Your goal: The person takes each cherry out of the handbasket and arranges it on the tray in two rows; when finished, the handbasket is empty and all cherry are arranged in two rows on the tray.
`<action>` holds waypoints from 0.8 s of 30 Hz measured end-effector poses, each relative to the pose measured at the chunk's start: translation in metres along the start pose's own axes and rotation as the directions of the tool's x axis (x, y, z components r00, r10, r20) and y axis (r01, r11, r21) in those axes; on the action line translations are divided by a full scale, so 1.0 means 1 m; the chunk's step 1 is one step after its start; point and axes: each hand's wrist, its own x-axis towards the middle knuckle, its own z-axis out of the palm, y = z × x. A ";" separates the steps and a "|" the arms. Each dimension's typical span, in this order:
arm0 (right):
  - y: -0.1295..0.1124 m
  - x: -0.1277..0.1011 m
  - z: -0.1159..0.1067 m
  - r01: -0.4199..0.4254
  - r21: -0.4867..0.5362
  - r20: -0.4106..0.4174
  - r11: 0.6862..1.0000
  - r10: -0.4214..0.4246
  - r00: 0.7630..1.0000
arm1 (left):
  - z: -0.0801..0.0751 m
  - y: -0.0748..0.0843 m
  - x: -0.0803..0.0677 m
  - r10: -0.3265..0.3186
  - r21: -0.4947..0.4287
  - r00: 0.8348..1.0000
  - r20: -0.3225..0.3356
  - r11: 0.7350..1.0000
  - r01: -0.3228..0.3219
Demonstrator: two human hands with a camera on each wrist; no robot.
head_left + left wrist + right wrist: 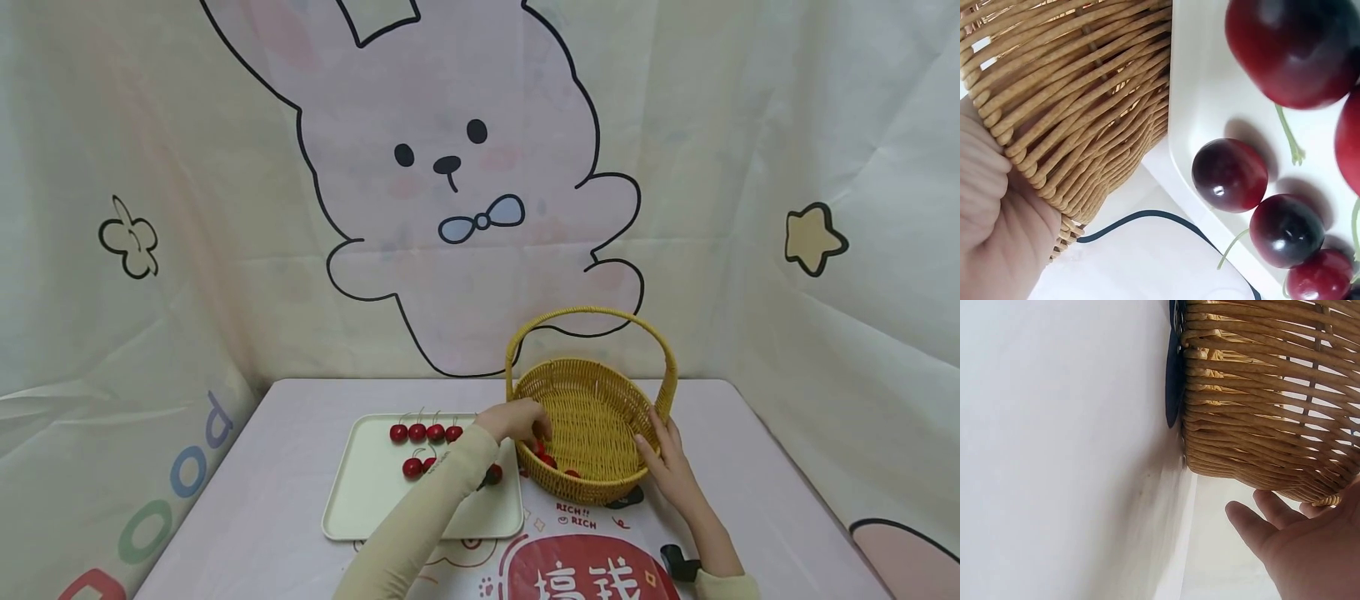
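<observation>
Both arms wear long, close-fitting cream sleeves. The left sleeve (420, 521) runs to the wrist; the right sleeve (723, 586) shows only its cuff, beside a small black wrist-worn device (678, 562).

A woven basket (592, 417) with a tall arched handle stands on the table (285, 467), just to the right of a cream tray (375, 500). The left hand (517, 421) reaches over the near left rim of the basket, its fingers curled downward above a few red cherries (546, 457) that lie inside at the bottom; if it holds one, I cannot tell. The right hand (667, 462) rests against the right outer wall of the basket, with fingers on the rim. On the tray, four cherries (425, 432) lie in a row and some more are near the left sleeve. A cloth with a cartoon rabbit (457, 167) hangs behind the table.
</observation>
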 end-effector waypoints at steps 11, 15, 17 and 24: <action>0.000 0.000 0.001 -0.004 0.006 -0.012 1.000 0.004 1.000 | 0.003 -0.004 0.004 0.038 0.031 0.999 -0.007 0.999 -0.038; 0.000 -0.001 0.001 -0.010 0.008 -0.011 1.000 0.010 1.000 | 0.004 -0.005 0.005 0.053 0.044 0.998 -0.014 0.998 -0.053; 0.001 -0.001 0.002 -0.016 0.007 -0.011 1.000 0.016 1.000 | 0.004 -0.004 0.005 0.051 0.051 0.999 -0.017 0.997 -0.050; 0.002 -0.001 0.002 -0.001 0.007 -0.017 1.000 0.001 1.000 | 0.005 -0.007 0.003 0.086 0.023 0.996 -0.037 0.996 -0.085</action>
